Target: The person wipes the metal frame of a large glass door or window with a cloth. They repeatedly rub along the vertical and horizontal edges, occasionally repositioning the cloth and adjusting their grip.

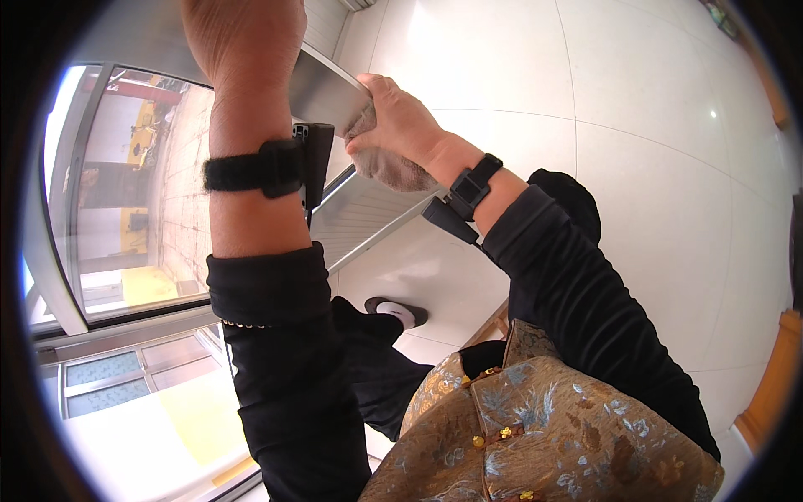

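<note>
A greyish-brown cloth (395, 170) is in my right hand (401, 116). With thumb and fingers I pinch it around the edge of a brushed-metal door rail (323, 81), and the loose part hangs below my palm. My left hand (248, 34) is raised at the top of the view, in front of the same metal door. Its fingers lie beyond the picture's upper rim, so what they touch is hidden. Black straps with small devices circle both wrists.
Left of my left arm is a glass pane (182, 188) with a paved yard behind it. A ribbed lower panel (370, 210) extends beneath the rail. Pale glossy tiles (640, 188) cover the floor. Orange-brown wooden furniture (771, 376) stands at the right rim.
</note>
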`<state>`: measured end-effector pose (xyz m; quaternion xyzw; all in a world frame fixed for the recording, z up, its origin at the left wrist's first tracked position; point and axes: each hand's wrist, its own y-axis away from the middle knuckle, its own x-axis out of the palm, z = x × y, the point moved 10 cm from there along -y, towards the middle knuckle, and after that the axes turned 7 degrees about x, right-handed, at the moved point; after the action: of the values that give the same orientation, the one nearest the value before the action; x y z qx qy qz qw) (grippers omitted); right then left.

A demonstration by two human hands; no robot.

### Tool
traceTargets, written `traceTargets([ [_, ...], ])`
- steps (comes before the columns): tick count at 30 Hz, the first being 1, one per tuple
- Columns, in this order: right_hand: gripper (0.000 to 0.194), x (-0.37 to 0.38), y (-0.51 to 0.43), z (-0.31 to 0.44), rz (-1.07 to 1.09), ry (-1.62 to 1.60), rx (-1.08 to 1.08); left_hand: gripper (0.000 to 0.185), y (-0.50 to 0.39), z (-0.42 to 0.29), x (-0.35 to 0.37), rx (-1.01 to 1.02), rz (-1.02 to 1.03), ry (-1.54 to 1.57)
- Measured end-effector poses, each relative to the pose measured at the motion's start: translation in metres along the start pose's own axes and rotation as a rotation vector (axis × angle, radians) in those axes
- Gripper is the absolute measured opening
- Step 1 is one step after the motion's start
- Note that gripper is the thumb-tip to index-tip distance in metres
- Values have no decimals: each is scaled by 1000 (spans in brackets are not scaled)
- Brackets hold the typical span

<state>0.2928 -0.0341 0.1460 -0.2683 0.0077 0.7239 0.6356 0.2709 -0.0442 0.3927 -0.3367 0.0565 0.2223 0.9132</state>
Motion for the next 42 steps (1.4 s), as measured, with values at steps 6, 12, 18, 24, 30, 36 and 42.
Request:
traceTargets([
  [6, 91, -2, 6, 6, -15, 138, 53, 21, 4, -1, -7, 1, 25, 33],
  [12, 78, -8, 5, 5, -7, 51, -4, 22, 5, -1, -10, 12, 7, 27],
  [18, 68, -6, -7, -12, 172, -185, 0, 20, 8, 1, -13, 31, -67, 87],
  [24, 72, -4, -2, -10, 116, -188, 53, 29, 12, -2, 0, 163, 71, -65],
  [30, 75, -14, 8, 9, -115, 6, 75, 20, 7, -1, -12, -2, -70, 56],
  [36, 70, -12, 3, 4, -27, -45, 101, 22, 3, -2, -2, 66, 22, 21],
  [42, 55, -13, -8, -8, 106, -227, 6, 29, 9, 1, 12, 160, 141, -97],
])
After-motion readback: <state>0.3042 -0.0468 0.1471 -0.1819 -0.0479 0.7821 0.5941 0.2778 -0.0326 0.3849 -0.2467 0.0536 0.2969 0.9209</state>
